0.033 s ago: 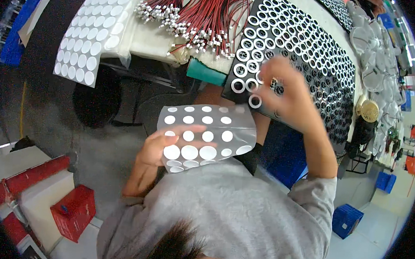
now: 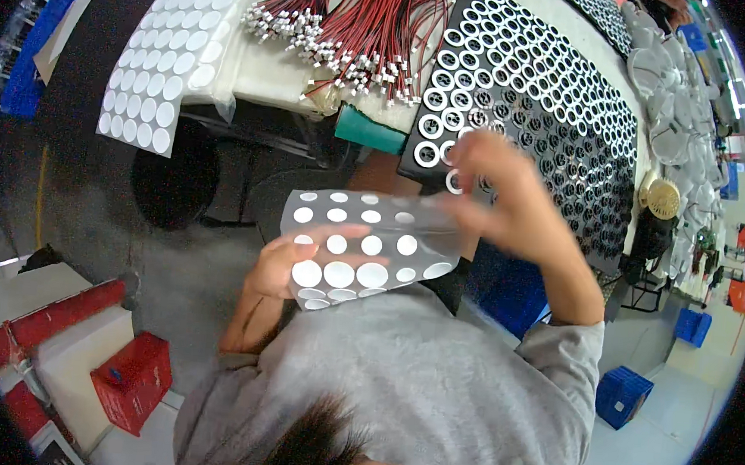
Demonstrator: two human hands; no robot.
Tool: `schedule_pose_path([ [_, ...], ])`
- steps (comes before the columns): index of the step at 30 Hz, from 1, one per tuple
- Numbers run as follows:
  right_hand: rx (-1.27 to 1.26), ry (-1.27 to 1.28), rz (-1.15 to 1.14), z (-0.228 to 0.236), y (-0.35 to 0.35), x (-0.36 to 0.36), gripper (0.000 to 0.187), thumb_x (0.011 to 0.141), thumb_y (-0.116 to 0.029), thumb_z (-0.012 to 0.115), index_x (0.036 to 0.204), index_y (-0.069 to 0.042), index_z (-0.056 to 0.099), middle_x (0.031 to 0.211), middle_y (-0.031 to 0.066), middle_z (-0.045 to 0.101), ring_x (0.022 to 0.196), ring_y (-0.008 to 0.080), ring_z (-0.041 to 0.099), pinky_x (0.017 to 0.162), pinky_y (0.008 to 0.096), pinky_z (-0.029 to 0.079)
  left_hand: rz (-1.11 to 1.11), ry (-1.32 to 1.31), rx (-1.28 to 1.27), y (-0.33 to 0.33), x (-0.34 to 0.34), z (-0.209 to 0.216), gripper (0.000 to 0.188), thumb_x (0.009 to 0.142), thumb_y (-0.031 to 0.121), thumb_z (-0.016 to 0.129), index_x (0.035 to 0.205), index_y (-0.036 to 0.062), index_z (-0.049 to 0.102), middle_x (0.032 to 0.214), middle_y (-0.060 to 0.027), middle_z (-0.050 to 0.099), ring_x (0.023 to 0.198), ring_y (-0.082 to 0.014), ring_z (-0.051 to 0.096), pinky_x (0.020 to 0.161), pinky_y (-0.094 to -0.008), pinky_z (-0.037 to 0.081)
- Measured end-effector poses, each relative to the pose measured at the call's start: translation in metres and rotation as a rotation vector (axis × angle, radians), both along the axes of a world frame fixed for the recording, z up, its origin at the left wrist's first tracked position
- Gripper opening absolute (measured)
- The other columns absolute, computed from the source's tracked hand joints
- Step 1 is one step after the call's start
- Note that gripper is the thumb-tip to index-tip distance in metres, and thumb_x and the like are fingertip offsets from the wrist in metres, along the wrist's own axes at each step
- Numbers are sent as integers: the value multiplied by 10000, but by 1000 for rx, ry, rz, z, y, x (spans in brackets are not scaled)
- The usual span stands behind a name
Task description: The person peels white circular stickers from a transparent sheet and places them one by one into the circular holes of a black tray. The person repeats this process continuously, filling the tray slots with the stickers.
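A translucent backing sheet with rows of round white stickers is held in front of my body. My left hand is closed on its left part, with the fingers showing through from beneath and the thumb on top. My right hand hovers between the sheet's right end and the black tray. Its fingers are bent and smeared by motion, so I cannot make out whether they hold anything. On the tray stand many round black parts, with white rings on those along the left and far side.
Bundles of red-and-black wires with white connectors lie on the table at the far middle. Another sheet of round white stickers hangs over its edge at left. Blue crates, a red box and a stool stand around.
My right hand has moved from above the tray's near left corner down and left toward the sheet's right end. My left hand and the sheet are almost still.
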State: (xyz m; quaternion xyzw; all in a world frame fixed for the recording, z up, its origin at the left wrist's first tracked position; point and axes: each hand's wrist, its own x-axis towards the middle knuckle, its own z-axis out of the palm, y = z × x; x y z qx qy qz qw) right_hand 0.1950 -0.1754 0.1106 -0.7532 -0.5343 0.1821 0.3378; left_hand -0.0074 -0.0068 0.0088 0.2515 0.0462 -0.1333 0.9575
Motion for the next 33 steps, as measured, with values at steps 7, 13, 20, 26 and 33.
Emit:
schedule_pose_path([
  [7, 52, -292, 172, -17, -15, -64, 380, 614, -257, 719, 835, -64, 476, 905, 90, 492, 826, 243, 498, 723, 360, 384, -7, -7, 19, -4, -5, 10, 665, 789, 329, 423, 1259, -114, 266, 1234, -316, 366, 1140, -389, 409, 973, -439, 314],
  [13, 63, -161, 173, -16, -25, -71, 334, 642, -170, 720, 868, -50, 507, 861, 83, 550, 706, 214, 554, 601, 316, 442, 58, -21, -164, -10, -7, 18, 674, 778, 322, 453, 1262, -110, 268, 1230, -342, 346, 1163, -416, 370, 993, -457, 281],
  [20, 50, 209, 199, -18, -29, -68, 237, 717, -149, 656, 868, -18, 529, 770, 124, 574, 634, 257, 593, 543, 330, 479, 62, -93, -299, -7, -10, 4, 635, 778, 292, 452, 1276, -68, 290, 1232, -364, 323, 1174, -466, 322, 988, -522, 247],
  [26, -78, 548, 104, -11, -31, -56, 154, 730, -124, 675, 776, -19, 572, 754, 64, 604, 639, 120, 569, 586, 240, 457, 136, -77, -309, -9, -12, 1, 602, 793, 277, 424, 1277, -60, 302, 1220, -374, 330, 1179, -465, 315, 987, -532, 236],
  [33, 110, 363, 179, -13, -25, -18, 71, 738, -69, 602, 739, -22, 549, 868, 94, 563, 847, 223, 539, 754, 319, 423, 92, -77, -352, 5, -12, -13, 597, 783, 263, 426, 1273, -60, 311, 1236, -353, 330, 1168, -471, 327, 975, -548, 245],
])
